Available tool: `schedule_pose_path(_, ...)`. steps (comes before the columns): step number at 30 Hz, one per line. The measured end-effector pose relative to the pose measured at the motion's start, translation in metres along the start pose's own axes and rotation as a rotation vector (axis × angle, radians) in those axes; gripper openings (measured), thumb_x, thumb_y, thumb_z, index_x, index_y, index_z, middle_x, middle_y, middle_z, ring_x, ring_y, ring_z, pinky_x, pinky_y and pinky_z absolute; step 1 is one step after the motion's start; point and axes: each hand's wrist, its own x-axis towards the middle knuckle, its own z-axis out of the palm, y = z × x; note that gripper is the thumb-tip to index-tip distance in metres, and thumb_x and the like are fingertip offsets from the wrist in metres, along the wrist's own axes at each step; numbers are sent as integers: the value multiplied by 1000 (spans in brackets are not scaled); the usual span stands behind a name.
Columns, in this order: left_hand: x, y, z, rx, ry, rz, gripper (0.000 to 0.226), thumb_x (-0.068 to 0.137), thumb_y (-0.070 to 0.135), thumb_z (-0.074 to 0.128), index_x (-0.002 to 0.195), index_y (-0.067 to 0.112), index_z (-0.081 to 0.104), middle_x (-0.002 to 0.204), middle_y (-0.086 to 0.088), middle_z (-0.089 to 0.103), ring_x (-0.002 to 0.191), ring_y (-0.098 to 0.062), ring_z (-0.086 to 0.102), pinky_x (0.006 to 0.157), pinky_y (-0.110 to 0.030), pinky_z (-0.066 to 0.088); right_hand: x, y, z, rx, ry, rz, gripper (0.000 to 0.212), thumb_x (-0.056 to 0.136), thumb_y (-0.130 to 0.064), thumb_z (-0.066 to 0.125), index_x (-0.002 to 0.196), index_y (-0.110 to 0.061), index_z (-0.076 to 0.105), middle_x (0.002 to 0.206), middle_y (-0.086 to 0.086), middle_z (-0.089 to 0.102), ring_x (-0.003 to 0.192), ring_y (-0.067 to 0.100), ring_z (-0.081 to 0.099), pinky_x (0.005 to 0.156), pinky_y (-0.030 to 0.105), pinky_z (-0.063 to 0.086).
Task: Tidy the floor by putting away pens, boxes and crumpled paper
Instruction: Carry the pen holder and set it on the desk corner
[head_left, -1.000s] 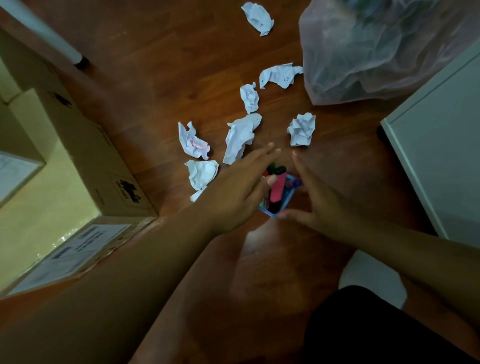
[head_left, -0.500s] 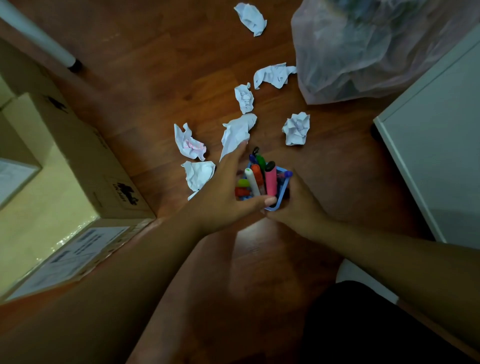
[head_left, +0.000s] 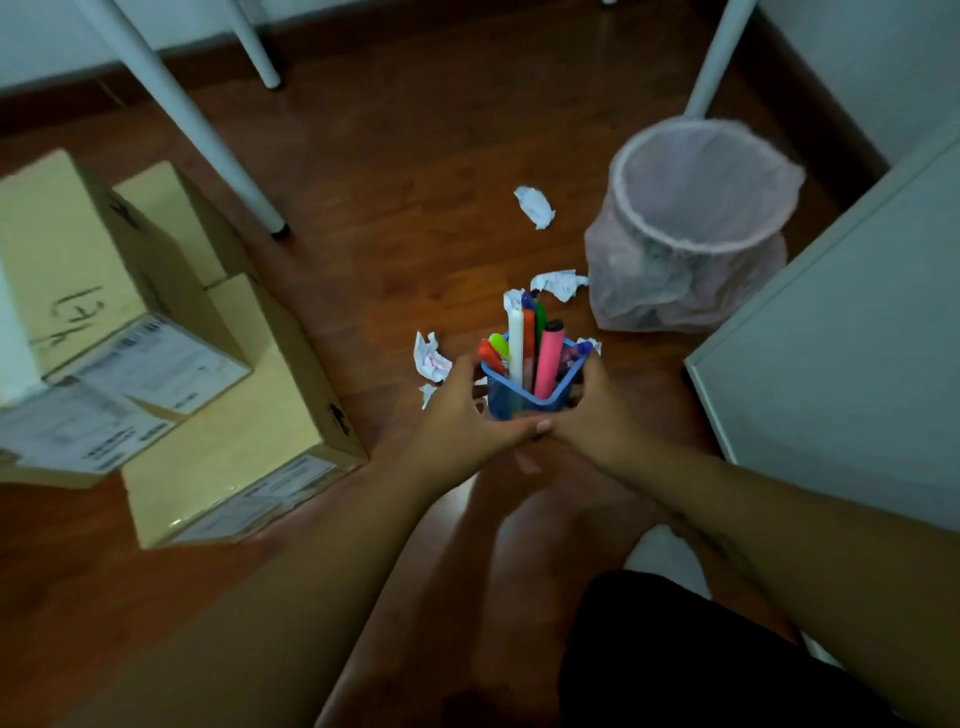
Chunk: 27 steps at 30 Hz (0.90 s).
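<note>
A blue pen holder (head_left: 524, 402) full of several coloured markers (head_left: 545, 358) is lifted above the wooden floor. My left hand (head_left: 462, 415) grips its left side and my right hand (head_left: 592, 410) grips its right side; my thumbs meet in front. Crumpled paper lies on the floor: one ball (head_left: 535, 205) far ahead, one (head_left: 558, 283) by the bin, one (head_left: 430, 358) left of the holder. More paper is partly hidden behind the holder and my hands. Cardboard boxes (head_left: 244, 415) sit at the left.
A bin lined with a pink bag (head_left: 696, 228) stands at the right, mouth open. A white cabinet (head_left: 841, 374) fills the right edge. White table legs (head_left: 187, 119) stand on the floor ahead. My dark-clothed knee is at the bottom right.
Both hands closed around the pen holder and raised it off the floor. My head tilted up, bringing the bin's open mouth, the table legs and the far wall into view.
</note>
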Motion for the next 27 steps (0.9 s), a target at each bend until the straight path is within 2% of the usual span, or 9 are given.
schedule_pose_path(3, -12, 33, -12, -16, 86, 59, 68, 68, 32, 91, 122, 19, 52, 110, 19, 61, 101, 6, 59, 77, -4, 46, -22, -36, -4, 3, 28, -48, 80, 66, 4, 84, 126, -26, 40, 109, -5, 63, 93, 5, 65, 70, 16, 57)
schedule_pose_path(7, -31, 65, -31, 38, 112, 106, 63, 68, 31, 90, 116, 18, 52, 111, 4, 64, 99, -8, 64, 85, -25, 55, -52, -79, -13, -39, -18, -77, 93, 68, -4, 84, 144, -16, 32, 131, 5, 57, 116, 21, 60, 92, 36, 55)
schedule_pose_path(9, -43, 75, -41, 48, 128, 110, 61, 68, 30, 89, 113, 19, 50, 108, 1, 65, 98, -12, 65, 86, -35, 57, -67, -94, -15, -95, -78, -50, 73, 84, -1, 69, 145, -8, 31, 134, 13, 54, 120, 28, 56, 84, 21, 49)
schedule_pose_path(11, -59, 88, -50, 68, 140, 114, 59, 68, 27, 88, 113, 22, 50, 107, 3, 65, 98, -12, 66, 85, -34, 58, -89, -110, -20, -198, -56, -46, 48, 94, 1, 50, 140, -5, 40, 128, 15, 57, 113, 29, 56, 75, 21, 42)
schedule_pose_path(15, -85, 99, -64, 6, 169, 133, 60, 68, 15, 87, 114, 23, 49, 108, 4, 64, 99, -10, 65, 71, -13, 53, -108, -139, -18, -187, 243, -223, 46, 98, -17, 49, 144, -20, 45, 146, 4, 47, 131, 17, 46, 103, 32, 41)
schedule_pose_path(18, -101, 91, -70, -4, 206, 190, 58, 68, 12, 87, 113, 21, 52, 105, 7, 64, 96, -4, 63, 75, -12, 50, -116, -162, 4, -211, 150, -347, 73, 86, -58, 59, 149, -46, 25, 148, -15, 30, 134, 5, 31, 103, 32, 39)
schedule_pose_path(21, -109, 77, -78, 53, 189, 261, 56, 65, 9, 84, 111, 17, 53, 103, 5, 61, 92, -7, 62, 73, -20, 52, -118, -164, 41, -396, 126, -411, 84, 76, -68, 63, 147, -52, 22, 157, -12, 20, 143, 14, 24, 108, 39, 39)
schedule_pose_path(23, -110, 72, -84, 76, 158, 273, 55, 63, 8, 81, 110, 18, 54, 101, 3, 60, 89, -10, 62, 70, -27, 53, -115, -156, 58, -420, 179, -435, 77, 78, -66, 63, 145, -48, 32, 151, -10, 28, 139, 14, 29, 104, 35, 42)
schedule_pose_path(27, -109, 70, -95, -16, 159, 234, 56, 66, 5, 82, 113, 19, 53, 104, 4, 63, 91, -6, 63, 69, -15, 51, -101, -150, 65, -493, 328, -552, 46, 86, -53, 63, 126, -30, 59, 116, -5, 46, 110, 15, 53, 84, 35, 54)
